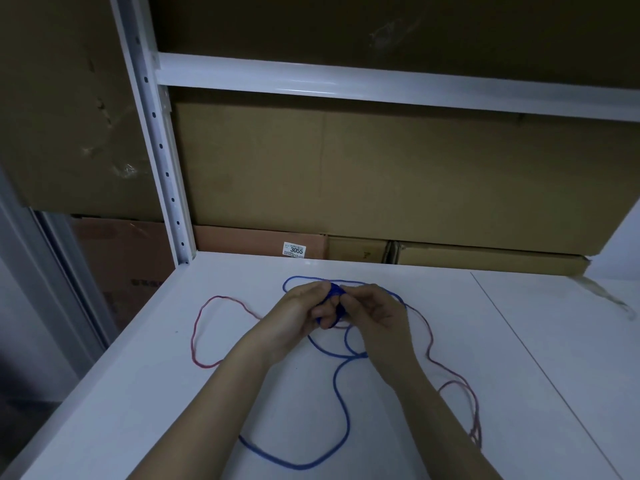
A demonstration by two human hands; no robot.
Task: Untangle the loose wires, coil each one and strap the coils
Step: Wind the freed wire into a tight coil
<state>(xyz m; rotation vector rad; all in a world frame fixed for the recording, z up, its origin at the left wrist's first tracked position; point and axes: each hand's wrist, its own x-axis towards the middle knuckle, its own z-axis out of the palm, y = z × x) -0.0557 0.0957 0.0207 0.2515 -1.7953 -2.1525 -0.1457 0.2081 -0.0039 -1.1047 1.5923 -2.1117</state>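
On table (450, 341): two hands (304, 310), one blue wire (341, 396), one red wire (197, 327).

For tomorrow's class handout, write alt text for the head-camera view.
Two hands meet over a white table: the left hand holds a small coil of blue wire while the right hand pinches it. The wire's loose loops and a red wire sprawl around them, with cardboard boxes behind.

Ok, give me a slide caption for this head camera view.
Both hands, left hand and right hand, wind the blue wire into a coil above a white table; the red wire lies loose.
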